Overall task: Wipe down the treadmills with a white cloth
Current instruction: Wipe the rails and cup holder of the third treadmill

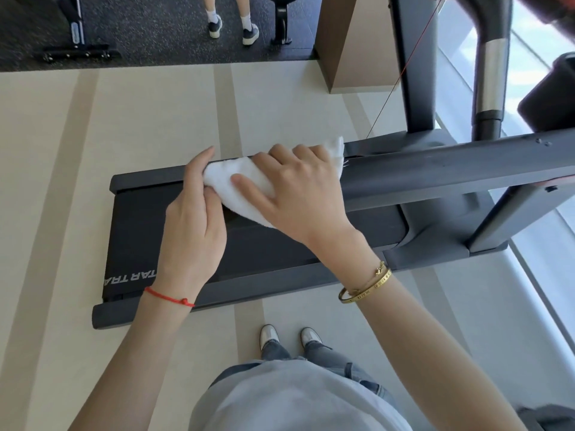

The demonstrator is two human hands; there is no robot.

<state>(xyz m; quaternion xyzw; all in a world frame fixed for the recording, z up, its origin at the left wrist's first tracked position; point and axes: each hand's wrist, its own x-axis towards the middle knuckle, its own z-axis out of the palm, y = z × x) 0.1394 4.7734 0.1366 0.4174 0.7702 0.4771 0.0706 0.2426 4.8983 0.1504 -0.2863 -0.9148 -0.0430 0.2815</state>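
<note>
Head cam: both hands on white cloth (pixel 236 181) laid over treadmill handrail (pixel 435 172), above belt (pixel 264 247). R hand (pixel 298 194) presses cloth w/ fingers spread; L hand (pixel 194 219) pinches cloth's left end, fingers curled

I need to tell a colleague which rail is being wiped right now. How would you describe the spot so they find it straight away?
Start at the dark treadmill lying across the pale striped floor. From its black belt go to the long grey handrail, where the white cloth lies. Both hands are on the cloth: the left hand pinches its end, the right hand presses flat on top.
</note>
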